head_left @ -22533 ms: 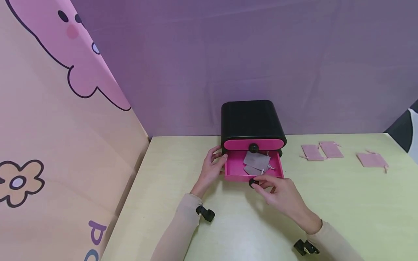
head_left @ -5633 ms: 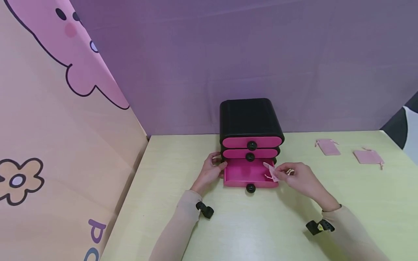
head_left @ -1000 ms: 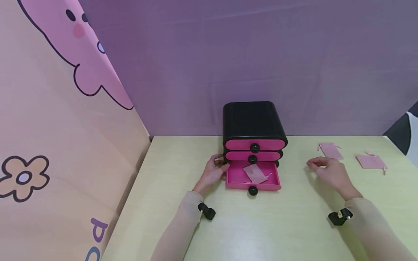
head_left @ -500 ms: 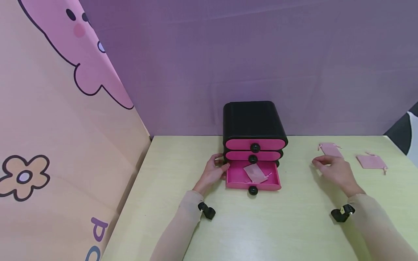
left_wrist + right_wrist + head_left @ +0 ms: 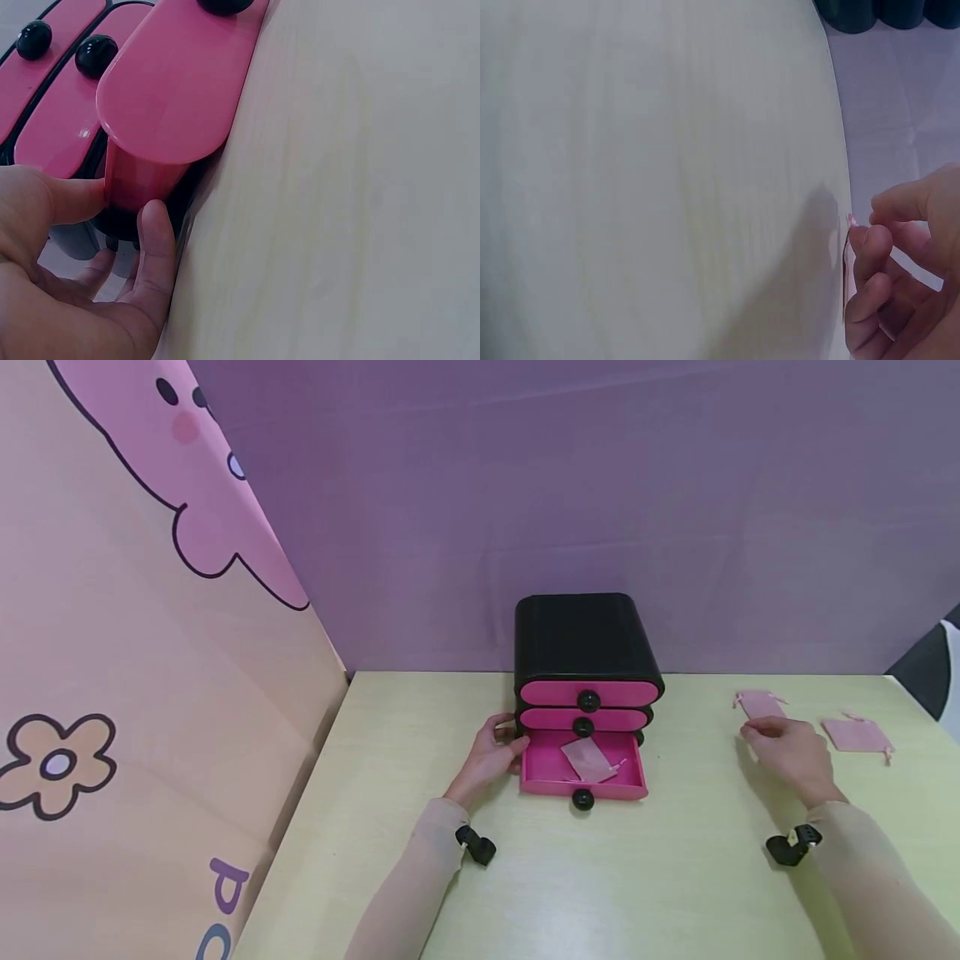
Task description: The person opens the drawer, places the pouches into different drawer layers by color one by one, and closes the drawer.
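A black cabinet [image 5: 585,635] with three pink drawers stands at the back of the table. Its two upper drawers are closed; the bottom drawer [image 5: 618,791] is pulled out, with a pale pink drawstring pouch [image 5: 588,760] lying in it. My left hand [image 5: 487,760] holds the cabinet's lower left side, its thumb against the side of the drawer in the left wrist view. My right hand [image 5: 791,760] hovers just in front of a second pink pouch [image 5: 759,703], fingers loosely bent. In the right wrist view thumb and fingertips are close together, overlapping the pouch edge [image 5: 847,281].
Another pink pouch [image 5: 857,735] lies right of the right hand. The pale wooden table [image 5: 585,893] meets a purple cloth backdrop [image 5: 420,527] behind the cabinet. A printed wall panel [image 5: 187,693] borders the left side.
The middle drawer with grey pouches was closed, the bottom one pulled out, and a pink pouch laid in it. My right hand then moved right, toward another pouch; my left stayed at the cabinet.
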{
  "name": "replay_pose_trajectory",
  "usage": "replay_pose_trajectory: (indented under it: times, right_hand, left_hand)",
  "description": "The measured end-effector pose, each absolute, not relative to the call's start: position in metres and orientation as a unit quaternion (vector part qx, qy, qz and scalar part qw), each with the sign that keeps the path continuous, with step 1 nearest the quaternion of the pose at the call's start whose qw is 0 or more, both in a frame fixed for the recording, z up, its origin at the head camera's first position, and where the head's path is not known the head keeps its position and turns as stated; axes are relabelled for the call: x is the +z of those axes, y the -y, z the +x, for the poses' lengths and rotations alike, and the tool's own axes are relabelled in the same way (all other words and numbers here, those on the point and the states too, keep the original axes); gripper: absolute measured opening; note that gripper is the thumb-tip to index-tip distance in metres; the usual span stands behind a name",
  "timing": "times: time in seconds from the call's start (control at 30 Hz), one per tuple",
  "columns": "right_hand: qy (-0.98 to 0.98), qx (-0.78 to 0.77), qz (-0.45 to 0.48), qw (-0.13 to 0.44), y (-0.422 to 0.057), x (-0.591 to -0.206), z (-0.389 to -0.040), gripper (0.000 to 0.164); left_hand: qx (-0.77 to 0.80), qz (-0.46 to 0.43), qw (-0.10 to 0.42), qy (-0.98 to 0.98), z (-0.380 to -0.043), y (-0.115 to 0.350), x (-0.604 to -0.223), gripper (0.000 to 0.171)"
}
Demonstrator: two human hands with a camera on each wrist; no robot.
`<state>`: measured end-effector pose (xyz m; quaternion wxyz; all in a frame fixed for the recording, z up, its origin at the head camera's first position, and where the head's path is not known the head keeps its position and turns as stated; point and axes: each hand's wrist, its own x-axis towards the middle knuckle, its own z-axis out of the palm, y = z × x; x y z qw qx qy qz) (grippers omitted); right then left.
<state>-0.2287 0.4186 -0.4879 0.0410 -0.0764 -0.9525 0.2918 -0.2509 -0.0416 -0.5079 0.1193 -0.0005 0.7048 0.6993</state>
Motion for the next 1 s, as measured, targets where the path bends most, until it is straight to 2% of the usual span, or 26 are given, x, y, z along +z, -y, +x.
replay_pose_trajectory:
  times: [0.37,0.6,1.0]
  right_hand:
    - [0.940,0.319,-0.112,0.050,-0.429,-0.494,-0.233,0.058]
    - [0.935,0.321,-0.120,0.089,-0.433,-0.493,-0.237,0.055]
    - [0.953,0.282,-0.109,0.027,-0.448,-0.496,-0.246,0.063]
  left_hand:
    - [0.698,-0.002,0.125,-0.705,-0.251,0.042,-0.508,0.057]
    - [0.697,0.000,0.125,-0.706,-0.252,0.042,-0.511,0.057]
    - [0.689,0.008,0.125,-0.714,-0.251,0.044,-0.507,0.058]
